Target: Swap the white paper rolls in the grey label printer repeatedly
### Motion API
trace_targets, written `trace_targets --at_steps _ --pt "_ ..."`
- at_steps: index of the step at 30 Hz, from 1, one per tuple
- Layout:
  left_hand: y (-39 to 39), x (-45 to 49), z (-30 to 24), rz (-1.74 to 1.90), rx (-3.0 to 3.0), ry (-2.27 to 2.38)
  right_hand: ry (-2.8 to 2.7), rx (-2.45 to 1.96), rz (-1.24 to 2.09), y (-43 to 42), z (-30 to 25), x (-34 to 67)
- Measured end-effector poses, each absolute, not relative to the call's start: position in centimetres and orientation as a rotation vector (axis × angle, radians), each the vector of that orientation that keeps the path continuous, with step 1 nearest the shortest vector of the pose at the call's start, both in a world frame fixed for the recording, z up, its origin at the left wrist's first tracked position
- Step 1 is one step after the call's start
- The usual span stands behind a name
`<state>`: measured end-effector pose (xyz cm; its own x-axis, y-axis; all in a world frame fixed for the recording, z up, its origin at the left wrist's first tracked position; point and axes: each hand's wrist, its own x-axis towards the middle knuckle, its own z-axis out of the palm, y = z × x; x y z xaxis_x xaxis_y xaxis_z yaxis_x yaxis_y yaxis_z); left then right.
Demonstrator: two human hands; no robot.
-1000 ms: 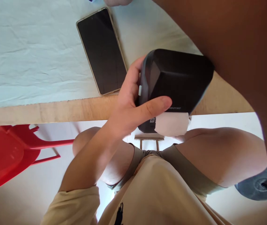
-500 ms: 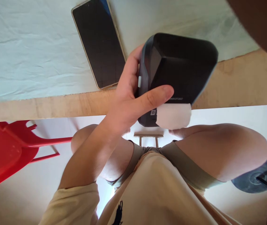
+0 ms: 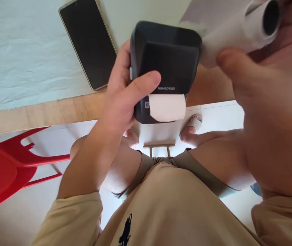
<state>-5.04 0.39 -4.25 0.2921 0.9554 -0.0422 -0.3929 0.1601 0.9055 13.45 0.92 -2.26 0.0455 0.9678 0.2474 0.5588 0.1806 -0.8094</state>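
Note:
My left hand is closed around a black label printer marked NIIMBOT, its thumb lying across the face. A short white paper strip sticks out of the printer's slot, its end rounded and slightly ragged. On the right, close to the camera, my right hand grips a white paper roll with a dark hollow end. Paper trails from that roll toward the top, blurred by motion. The roll's near end overlaps the printer's right side in view; whether they touch I cannot tell. Some right fingers are hidden behind the roll.
A dark-screened smartphone lies on the pale cloth left of the printer. The wooden table edge runs across below it. At lower left stands a red plastic chair. My legs are below, with a small wooden bar between the feet.
My right hand has come into view from the upper right, holding the paper roll. The printer in my left hand has shifted left and up in view and turned more upright.

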Motion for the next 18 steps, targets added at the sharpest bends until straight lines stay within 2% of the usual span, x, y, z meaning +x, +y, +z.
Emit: trace_targets --at_steps 7,12,18 --pt "0.3 -4.9 -4.3 1.168 1.001 0.708 -1.69 -1.238 0.592 0.5 -4.0 14.5" --pt "0.8 -5.5 -3.6 1.133 1.32 0.964 -1.687 -1.325 0.576 0.4 -3.7 14.5" --pt "1.1 -5.5 -1.1 0.72 1.739 1.356 -1.578 -1.307 0.542 0.6 -4.2 15.3"
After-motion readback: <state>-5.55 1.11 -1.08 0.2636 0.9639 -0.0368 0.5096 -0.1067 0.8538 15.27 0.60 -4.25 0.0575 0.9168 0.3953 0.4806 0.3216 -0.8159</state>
